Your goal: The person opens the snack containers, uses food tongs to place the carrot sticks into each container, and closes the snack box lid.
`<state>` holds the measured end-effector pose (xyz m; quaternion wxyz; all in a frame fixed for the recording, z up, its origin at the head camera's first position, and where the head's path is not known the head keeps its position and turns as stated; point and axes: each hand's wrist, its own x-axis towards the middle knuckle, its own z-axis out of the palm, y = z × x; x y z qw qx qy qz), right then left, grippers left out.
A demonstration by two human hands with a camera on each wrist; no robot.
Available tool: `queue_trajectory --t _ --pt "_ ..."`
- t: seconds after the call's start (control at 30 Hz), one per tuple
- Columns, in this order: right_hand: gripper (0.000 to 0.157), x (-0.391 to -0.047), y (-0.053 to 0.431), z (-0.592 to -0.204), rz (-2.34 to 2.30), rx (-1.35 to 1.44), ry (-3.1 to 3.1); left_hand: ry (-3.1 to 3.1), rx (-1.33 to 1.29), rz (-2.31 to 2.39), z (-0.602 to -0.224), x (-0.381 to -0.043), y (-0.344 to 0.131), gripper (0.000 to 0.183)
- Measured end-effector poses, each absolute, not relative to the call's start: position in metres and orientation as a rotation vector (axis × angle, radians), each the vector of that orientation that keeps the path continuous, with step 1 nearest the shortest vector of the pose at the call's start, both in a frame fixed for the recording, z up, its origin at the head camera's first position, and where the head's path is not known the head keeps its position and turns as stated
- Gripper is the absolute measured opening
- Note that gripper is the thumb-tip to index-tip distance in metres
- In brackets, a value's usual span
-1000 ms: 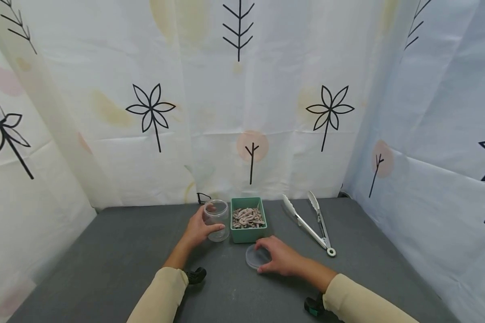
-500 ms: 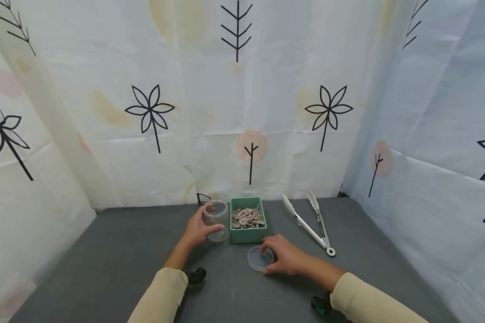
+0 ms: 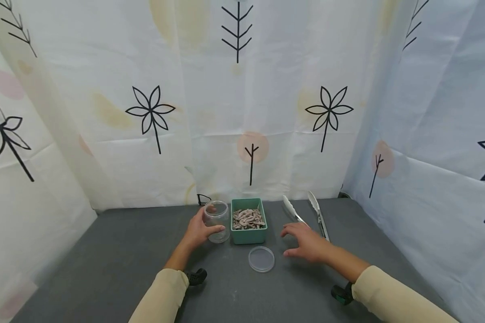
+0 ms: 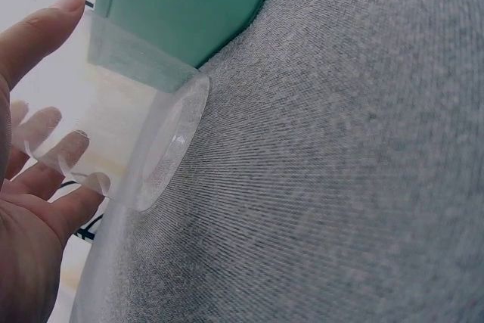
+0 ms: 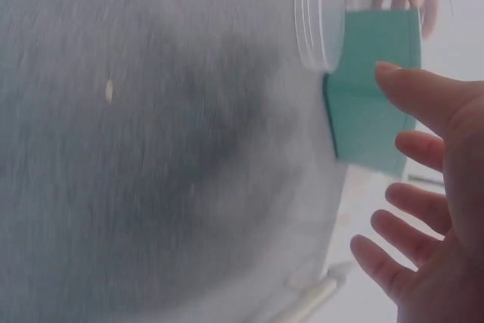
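Note:
My left hand (image 3: 196, 229) holds a clear, wide-mouthed jar (image 3: 223, 220) upright on the grey table, thumb on the near side and fingers around the far side. The left wrist view shows the jar's clear wall (image 4: 128, 104) between thumb and fingertips, its base at the cloth. My right hand (image 3: 307, 244) hovers with spread, relaxed fingers and nothing in it. It partly covers the metal tongs (image 3: 323, 224), whose arms are spread apart. A round, clear lid (image 3: 261, 259) lies flat on the table, left of the right hand.
Right beside the jar is a green tub (image 3: 248, 237) filled with short greyish-pink, cord-like pieces (image 3: 248, 218). A patterned white curtain (image 3: 210, 112) rises behind the table (image 3: 117, 260) and along both sides.
My right hand has let go of the lid, leaving it on the table slightly further right, and has moved right to the tongs. The left hand and jar have stayed in place.

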<state>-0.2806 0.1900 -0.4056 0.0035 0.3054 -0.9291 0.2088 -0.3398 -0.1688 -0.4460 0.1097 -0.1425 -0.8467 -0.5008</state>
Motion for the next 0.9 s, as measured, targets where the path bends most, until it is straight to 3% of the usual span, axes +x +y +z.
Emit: queue_trajectory --t 0.33,0.9 --pt "0.048 -0.289 0.221 -0.411 0.601 0.725 -2.768 -2.484 -0.43 -1.462 -0.449 -0.342 -0.171 0.077" --pt "0.092 -0.306 0.248 -0.435 0.592 0.323 -2.778 -2.464 -0.442 -1.497 -0.449 -0.341 -0.17 0.073"
